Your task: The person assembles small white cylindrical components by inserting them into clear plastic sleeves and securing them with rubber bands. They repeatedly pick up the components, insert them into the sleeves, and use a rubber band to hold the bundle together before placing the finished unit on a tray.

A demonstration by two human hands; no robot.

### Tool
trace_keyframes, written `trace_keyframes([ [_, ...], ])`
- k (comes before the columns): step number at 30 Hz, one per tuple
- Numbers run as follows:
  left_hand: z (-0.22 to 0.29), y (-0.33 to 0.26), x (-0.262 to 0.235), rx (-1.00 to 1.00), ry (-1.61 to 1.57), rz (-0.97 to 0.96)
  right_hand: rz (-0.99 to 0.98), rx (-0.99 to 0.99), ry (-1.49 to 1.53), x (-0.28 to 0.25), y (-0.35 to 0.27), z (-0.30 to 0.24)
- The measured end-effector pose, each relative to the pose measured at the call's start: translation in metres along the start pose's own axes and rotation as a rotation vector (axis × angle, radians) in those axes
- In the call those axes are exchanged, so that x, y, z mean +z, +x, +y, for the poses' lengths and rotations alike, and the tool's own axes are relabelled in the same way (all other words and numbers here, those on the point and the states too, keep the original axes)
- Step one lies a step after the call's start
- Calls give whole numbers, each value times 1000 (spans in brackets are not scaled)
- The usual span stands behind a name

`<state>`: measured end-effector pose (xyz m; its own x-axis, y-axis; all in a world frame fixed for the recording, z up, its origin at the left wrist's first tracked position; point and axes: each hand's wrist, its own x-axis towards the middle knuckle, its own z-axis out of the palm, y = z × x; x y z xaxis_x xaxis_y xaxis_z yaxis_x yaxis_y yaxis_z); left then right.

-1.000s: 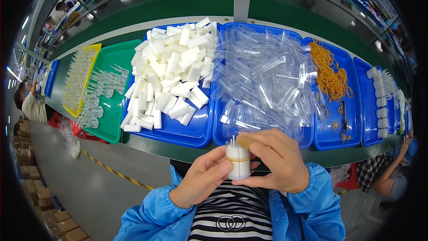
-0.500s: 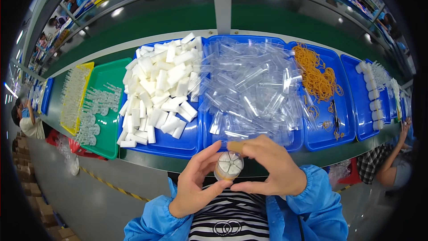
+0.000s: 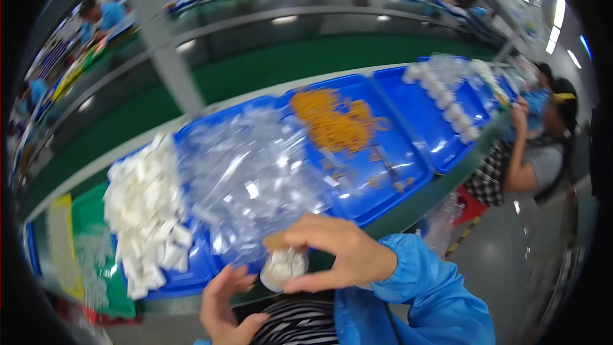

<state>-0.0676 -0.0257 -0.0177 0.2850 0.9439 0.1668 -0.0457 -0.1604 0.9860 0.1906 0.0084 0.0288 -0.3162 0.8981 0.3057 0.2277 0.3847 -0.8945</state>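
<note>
My right hand (image 3: 345,247) is closed around a short round bundle (image 3: 285,267), gripping it between thumb and fingers. The bundle's upward end shows white wedge-shaped segments, and its side looks clear; motion blur hides finer detail. A tan cover (image 3: 276,241), perhaps a finger cot, sits at the tip of a right finger. Just left of the bundle, my left hand (image 3: 222,312) is open, thumb and fingers apart, with nothing in it. Directly beyond both hands, clear plastic tubes or sleeves (image 3: 246,169) lie heaped in a blue tray (image 3: 220,114).
White foam-like blocks (image 3: 143,201) fill another blue tray on the left. Orange rubber bands (image 3: 332,118) and dark tweezers (image 3: 385,161) lie in the tray to the right. Farther right, a tray holds white round pieces (image 3: 440,99). A seated person (image 3: 527,153) is beyond it.
My left hand has let go of the bundle and moved away to its left; the right hand alone keeps hold. The view has swung to the right and tilted.
</note>
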Motion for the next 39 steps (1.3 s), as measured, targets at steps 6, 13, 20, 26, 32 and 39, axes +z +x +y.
trace_keyframes([
  [6,-10,-2,-20,17,29,201,1014,-31,-436,-127,-35,46],
  [13,-11,4,-28,-52,36,365,1253,434,-921,-263,-132,153],
  [20,-5,6,-23,-81,36,338,1152,388,-940,-315,-74,192],
  [26,-2,3,-20,-109,10,384,1008,308,-905,-337,6,229],
  [32,-2,0,-32,-139,27,470,744,482,-1074,-379,12,279],
  [39,-9,-15,-97,35,360,618,825,336,-746,-452,-50,273],
])
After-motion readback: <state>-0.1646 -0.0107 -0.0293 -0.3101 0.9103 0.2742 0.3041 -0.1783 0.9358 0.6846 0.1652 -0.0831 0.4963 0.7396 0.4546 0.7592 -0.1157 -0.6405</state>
